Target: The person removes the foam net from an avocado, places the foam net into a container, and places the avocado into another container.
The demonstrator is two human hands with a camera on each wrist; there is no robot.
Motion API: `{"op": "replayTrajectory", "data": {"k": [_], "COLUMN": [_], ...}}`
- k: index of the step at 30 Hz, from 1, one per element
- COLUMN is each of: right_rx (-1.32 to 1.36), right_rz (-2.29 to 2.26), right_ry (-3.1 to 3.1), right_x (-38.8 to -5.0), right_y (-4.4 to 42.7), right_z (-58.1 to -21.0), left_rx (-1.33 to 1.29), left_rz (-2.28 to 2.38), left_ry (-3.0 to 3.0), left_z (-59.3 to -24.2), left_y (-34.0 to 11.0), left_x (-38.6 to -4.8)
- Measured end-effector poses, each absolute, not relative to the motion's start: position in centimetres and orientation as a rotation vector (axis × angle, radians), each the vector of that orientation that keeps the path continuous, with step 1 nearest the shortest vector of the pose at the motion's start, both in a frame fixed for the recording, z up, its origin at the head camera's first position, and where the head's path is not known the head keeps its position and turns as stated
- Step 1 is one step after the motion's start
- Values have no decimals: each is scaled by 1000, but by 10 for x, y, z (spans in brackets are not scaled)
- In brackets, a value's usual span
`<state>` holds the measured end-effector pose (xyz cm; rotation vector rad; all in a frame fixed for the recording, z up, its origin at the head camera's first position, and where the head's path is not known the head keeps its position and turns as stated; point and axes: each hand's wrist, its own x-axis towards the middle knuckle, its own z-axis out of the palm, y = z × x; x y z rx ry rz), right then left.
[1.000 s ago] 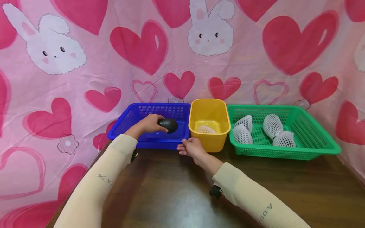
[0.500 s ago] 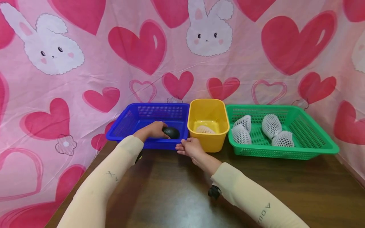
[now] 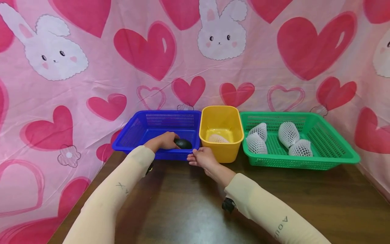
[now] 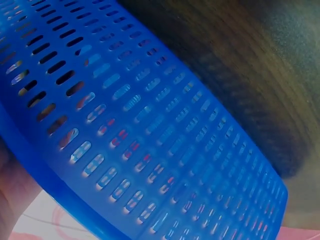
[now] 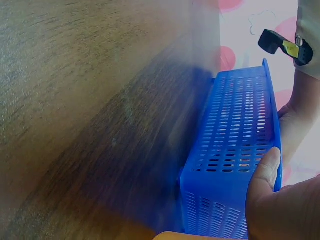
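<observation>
In the head view, a dark avocado (image 3: pixel 183 143) lies low in the blue basket (image 3: pixel 156 153) near its front right corner. My left hand (image 3: pixel 164 140) reaches over the basket's front rim and grips the avocado's left end; some fingertips are hidden. Perforated basket wall (image 4: pixel 165 125) fills most of the left wrist view, with only an edge of the hand (image 4: pixel 15 190) showing. Beside the basket's front right corner, my right hand (image 3: pixel 203 157) has its fingers extended and holds nothing. Its thumb (image 5: pixel 267 167) overlaps the rim in the right wrist view.
A yellow bin (image 3: pixel 221 150) with a pale foam net (image 3: pixel 218 138) inside stands between the blue basket and a green basket (image 3: pixel 300 163). Several white foam nets (image 3: pixel 287 133) lie in the green one. Behind the brown table (image 3: pixel 189 203) hangs a pink curtain (image 3: pixel 137 84).
My left hand has lowered the avocado into the blue basket and shifted slightly right. My right hand has stayed by the basket's corner.
</observation>
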<state>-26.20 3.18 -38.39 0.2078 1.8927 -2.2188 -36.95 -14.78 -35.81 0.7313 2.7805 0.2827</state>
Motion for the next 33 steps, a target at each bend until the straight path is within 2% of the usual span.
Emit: {"op": "replayTrajectory", "data": {"k": [17,33], "right_rx": [210,222], "right_rz": [-2236,-2200], "right_ry": [1893,1923], "right_x": [-259,-259], "right_y": [31,31], "right_z": [-382,-382], "left_rx": [572,530], "left_rz": [376,384], "left_ry": [2567,2580], "left_z": [-357,-354], "left_y": [-150,-151], "left_x": [-372,-369]}}
